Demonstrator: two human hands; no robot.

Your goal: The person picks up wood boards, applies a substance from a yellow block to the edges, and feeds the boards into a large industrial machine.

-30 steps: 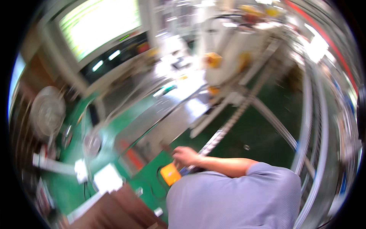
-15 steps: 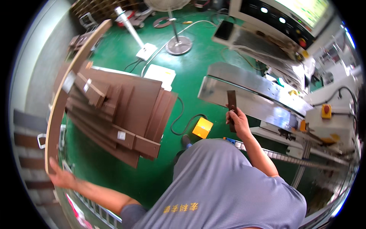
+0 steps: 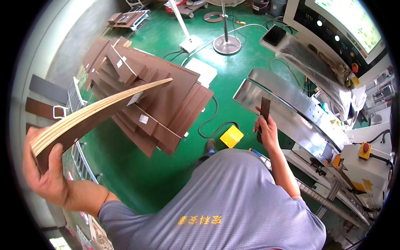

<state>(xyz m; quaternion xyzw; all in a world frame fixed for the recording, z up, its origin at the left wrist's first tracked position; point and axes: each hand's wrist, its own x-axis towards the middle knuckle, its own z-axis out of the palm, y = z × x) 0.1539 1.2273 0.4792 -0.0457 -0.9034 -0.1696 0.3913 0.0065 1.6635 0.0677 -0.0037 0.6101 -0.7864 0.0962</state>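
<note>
My left hand [image 3: 52,173] grips the near end of a long brown plywood board [image 3: 104,107], thumb on its face and fingers behind. Its pale layered edge faces up, and the far end reaches over a stack of brown panels [image 3: 162,89]. A pale label sticks to the board's face. In my right hand [image 3: 266,128] is a short, narrow, dark brown strip [image 3: 265,107], upright between closed fingers. That hand is in front of the near end of a shiny metal machine table [image 3: 275,106], apart from it as far as I can see.
A yellow box [image 3: 231,136] with a black cable lies on the green floor. Behind the panels are a white box [image 3: 201,71] and a stand fan [image 3: 227,44]. At right are a control panel with a screen [image 3: 350,25] and an emergency stop button [image 3: 365,150]. Metal racking [image 3: 83,160] stands left.
My left hand has lifted the board's near end, and its far end has swung down and right over the stack. My right hand still holds the strip. The view has shifted left.
</note>
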